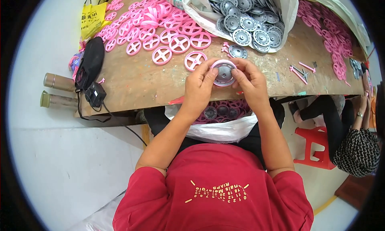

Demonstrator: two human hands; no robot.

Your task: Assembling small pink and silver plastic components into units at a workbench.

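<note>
Between my two hands, just over the table's near edge, is a small toy wheel (pixel 223 73) made of a grey disc set in a pink rim. My left hand (pixel 201 79) grips its left side, thumb on the disc's face. On the opposite side my right hand (pixel 250 79) pinches it the same way. Beyond my left hand lies a loose pink spoked ring (pixel 195 61). A single grey disc (pixel 237 51) rests on the table past my right hand, beside a few small pink pegs (pixel 225 48). In my lap a white bag (pixel 220 131) holds several pink-and-grey wheels.
Pink rings (pixel 136 28) cover the table's far left. A white sack (pixel 290 20) of grey discs stands at the back. Pink and grey rods (pixel 300 73) lie to the right. A black pouch (pixel 90 62) and corded box (pixel 95 95) sit left. Another person (pixel 355 150) sits at right near a red stool (pixel 313 146).
</note>
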